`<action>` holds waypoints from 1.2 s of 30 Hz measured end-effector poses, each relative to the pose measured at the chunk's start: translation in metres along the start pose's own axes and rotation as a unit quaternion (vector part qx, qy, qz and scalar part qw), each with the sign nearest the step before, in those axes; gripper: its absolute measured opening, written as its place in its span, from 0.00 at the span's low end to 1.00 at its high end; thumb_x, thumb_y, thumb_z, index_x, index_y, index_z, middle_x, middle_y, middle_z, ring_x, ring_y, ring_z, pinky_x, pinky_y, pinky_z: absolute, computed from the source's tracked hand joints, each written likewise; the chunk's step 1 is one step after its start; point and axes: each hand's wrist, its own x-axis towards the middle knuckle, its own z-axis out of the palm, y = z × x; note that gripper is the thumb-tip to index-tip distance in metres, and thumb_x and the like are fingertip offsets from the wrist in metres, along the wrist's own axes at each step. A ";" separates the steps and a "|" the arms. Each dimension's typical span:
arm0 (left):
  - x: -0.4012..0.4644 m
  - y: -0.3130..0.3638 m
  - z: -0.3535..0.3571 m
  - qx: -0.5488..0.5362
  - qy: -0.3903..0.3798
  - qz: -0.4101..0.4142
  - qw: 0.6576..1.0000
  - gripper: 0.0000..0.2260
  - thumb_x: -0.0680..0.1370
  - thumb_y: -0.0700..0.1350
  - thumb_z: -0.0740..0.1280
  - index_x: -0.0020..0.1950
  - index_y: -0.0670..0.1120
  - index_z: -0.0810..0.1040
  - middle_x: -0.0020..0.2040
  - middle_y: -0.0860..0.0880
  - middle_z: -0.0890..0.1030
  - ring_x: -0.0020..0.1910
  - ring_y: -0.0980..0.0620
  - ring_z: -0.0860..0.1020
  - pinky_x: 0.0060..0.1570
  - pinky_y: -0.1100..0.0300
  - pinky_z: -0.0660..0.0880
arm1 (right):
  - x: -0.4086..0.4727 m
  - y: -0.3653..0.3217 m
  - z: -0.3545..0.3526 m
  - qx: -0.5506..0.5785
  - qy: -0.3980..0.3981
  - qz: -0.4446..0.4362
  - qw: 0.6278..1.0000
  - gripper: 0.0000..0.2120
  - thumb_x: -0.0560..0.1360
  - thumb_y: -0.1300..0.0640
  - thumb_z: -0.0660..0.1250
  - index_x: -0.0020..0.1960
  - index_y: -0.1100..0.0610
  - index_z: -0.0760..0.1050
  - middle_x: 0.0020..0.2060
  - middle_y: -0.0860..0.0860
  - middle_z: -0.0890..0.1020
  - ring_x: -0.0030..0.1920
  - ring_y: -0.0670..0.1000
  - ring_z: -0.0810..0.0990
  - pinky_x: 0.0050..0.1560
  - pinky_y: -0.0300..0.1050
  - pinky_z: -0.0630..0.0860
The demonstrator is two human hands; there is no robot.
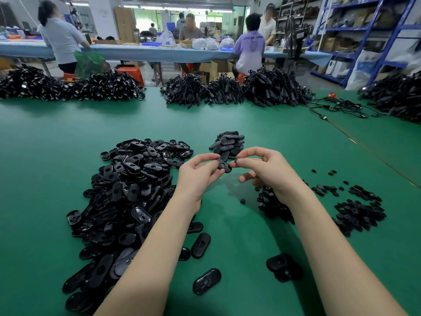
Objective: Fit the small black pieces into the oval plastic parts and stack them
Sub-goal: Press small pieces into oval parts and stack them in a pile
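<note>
Hands meet above the green table (57, 142) — the left hand (197, 176) pinches an oval plastic part (223, 166), the right hand (266, 169) pinches a small black piece (236, 159) at its edge. Unfitted ovals (127, 192) lie heaped left; a finished pile (229, 142) sits just beyond.

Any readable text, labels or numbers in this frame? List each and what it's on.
"CHINA ..." on the back of the purple shirt of a seated person at the far table; the second word is too blurred to read.
Boxes on the blue shelving: any markings too small to read.
Black oval parts: no legible marking.
</note>
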 end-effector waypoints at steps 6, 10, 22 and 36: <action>-0.002 0.003 0.000 0.008 0.005 0.001 1.000 0.04 0.77 0.36 0.72 0.48 0.44 0.82 0.42 0.44 0.86 0.43 0.49 0.85 0.41 0.64 0.80 | 0.001 -0.002 0.006 -0.008 0.026 -0.017 0.999 0.04 0.75 0.59 0.75 0.44 0.51 0.82 0.35 0.44 0.85 0.30 0.45 0.79 0.27 0.34 0.69; -0.004 0.006 0.001 -0.009 -0.016 -0.003 1.000 0.04 0.76 0.34 0.72 0.48 0.43 0.81 0.41 0.44 0.86 0.41 0.50 0.85 0.41 0.66 0.79 | 0.000 -0.002 0.009 -0.020 0.057 -0.011 0.998 0.05 0.74 0.59 0.75 0.42 0.51 0.83 0.30 0.41 0.81 0.25 0.43 0.74 0.25 0.34 0.65; -0.008 0.007 0.004 0.000 -0.050 0.010 0.999 0.06 0.74 0.33 0.73 0.47 0.43 0.82 0.42 0.44 0.86 0.44 0.49 0.85 0.44 0.66 0.80 | 0.000 -0.002 0.011 -0.021 0.087 -0.005 0.996 0.05 0.73 0.59 0.76 0.40 0.51 0.84 0.32 0.45 0.81 0.24 0.43 0.67 0.26 0.31 0.65; -0.006 0.004 0.003 -0.003 -0.061 0.005 0.998 0.08 0.73 0.31 0.73 0.47 0.43 0.81 0.45 0.41 0.86 0.48 0.46 0.84 0.50 0.62 0.80 | -0.001 -0.001 0.012 -0.020 0.086 0.021 0.996 0.04 0.72 0.56 0.77 0.40 0.50 0.84 0.28 0.41 0.80 0.23 0.41 0.66 0.23 0.31 0.62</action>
